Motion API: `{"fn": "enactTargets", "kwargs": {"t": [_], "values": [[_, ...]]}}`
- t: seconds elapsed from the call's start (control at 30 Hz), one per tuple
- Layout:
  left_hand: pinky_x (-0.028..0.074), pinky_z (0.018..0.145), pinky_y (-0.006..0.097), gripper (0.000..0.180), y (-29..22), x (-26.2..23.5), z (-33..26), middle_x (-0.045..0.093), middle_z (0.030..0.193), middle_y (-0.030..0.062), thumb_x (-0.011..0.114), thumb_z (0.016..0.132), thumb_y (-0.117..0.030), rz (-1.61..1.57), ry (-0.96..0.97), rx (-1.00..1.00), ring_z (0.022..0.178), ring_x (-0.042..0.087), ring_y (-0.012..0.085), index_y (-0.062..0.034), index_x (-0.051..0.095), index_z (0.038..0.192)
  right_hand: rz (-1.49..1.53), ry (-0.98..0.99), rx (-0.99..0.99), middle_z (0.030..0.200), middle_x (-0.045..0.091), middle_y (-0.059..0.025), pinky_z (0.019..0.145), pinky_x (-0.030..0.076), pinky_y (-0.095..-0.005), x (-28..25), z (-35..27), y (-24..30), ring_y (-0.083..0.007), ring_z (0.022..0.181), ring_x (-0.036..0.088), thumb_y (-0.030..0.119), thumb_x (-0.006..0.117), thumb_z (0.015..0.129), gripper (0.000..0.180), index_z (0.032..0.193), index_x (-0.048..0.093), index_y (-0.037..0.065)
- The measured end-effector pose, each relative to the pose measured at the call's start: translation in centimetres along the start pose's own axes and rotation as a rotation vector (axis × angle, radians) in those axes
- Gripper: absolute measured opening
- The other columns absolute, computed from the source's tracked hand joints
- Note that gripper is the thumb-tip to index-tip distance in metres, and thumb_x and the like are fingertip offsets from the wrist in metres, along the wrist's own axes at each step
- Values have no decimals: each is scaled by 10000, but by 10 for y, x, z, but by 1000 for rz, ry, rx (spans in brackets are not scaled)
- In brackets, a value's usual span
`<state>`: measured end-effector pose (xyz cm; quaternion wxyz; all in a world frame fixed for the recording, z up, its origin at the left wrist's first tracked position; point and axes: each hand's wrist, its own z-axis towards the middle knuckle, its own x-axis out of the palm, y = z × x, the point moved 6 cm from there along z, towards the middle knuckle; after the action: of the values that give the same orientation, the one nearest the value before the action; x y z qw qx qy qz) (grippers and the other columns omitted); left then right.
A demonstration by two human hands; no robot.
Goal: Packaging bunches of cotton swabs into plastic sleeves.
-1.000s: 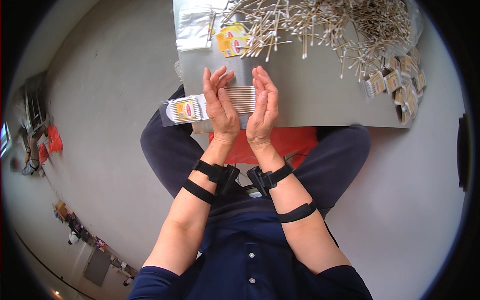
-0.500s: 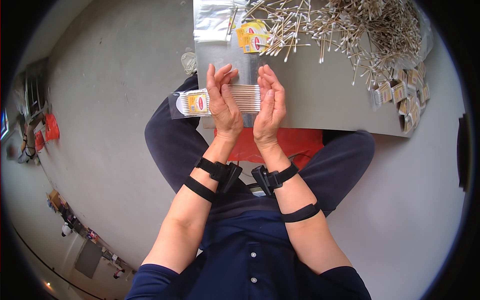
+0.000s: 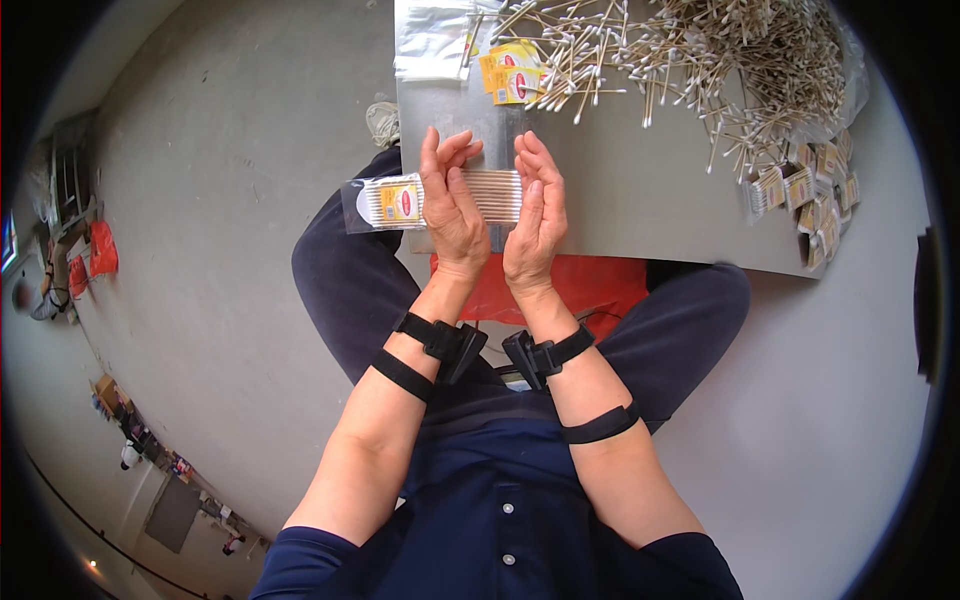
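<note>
A clear bag of cotton swabs (image 3: 496, 196), laid side by side, stretches crosswise between my two hands, with a yellow-and-white card (image 3: 400, 203) showing at its left end. My left hand (image 3: 455, 210) is wrapped over the middle of the bag, thumb on top and fingers curled on the far side. That left end juts past the table's edge. Against the swabs' right ends rests the inner side of my right hand (image 3: 538, 205), its fingers stretched together and slightly bent. Whatever lies under the left palm is hidden.
Beyond my hands are yellow cards (image 3: 516, 85) and a stack of clear bags (image 3: 430, 45). A big heap of loose cotton swabs (image 3: 770, 65) covers the far right of the grey table (image 3: 640, 190). Several filled packets (image 3: 820, 205) lie at the right edge.
Both hands keep nearly the same pose on the bag. The table and its contents appear shifted slightly to the right in the picture.
</note>
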<state>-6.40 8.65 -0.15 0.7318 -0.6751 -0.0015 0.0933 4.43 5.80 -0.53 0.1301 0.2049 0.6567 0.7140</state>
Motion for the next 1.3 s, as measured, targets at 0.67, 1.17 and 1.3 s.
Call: {"fn": "enactTargets", "kwargs": {"t": [0.67, 1.17, 1.3], "values": [[61, 1237, 508, 579, -28, -79, -12, 319, 1599, 135, 540, 1007, -202, 817, 276, 208, 1518, 199, 322, -8, 337, 1514, -1065, 655, -429, 1667, 158, -60, 1257, 49, -483, 5, -14, 8, -255, 1548, 68, 297, 690, 877, 858, 1577, 229, 110], [-29, 1235, 529, 851, -16, -70, -27, 187, 1650, 128, 664, 901, -304, 1034, 540, 298, 1545, 95, 298, -20, 210, 1563, -1318, 710, -454, 1665, 176, -43, 1249, 18, -506, 10, -17, -1, -230, 1549, 70, 314, 618, 933, 701, 1534, 336, 88], [-33, 1235, 527, 845, -18, -59, -29, 192, 1648, 132, 666, 899, -305, 1020, 630, 292, 1546, 94, 292, -2, 226, 1554, -1319, 707, -454, 1664, 180, -38, 1250, 20, -497, 10, -16, 0, -226, 1549, 73, 310, 599, 944, 672, 1529, 350, 95]]}}
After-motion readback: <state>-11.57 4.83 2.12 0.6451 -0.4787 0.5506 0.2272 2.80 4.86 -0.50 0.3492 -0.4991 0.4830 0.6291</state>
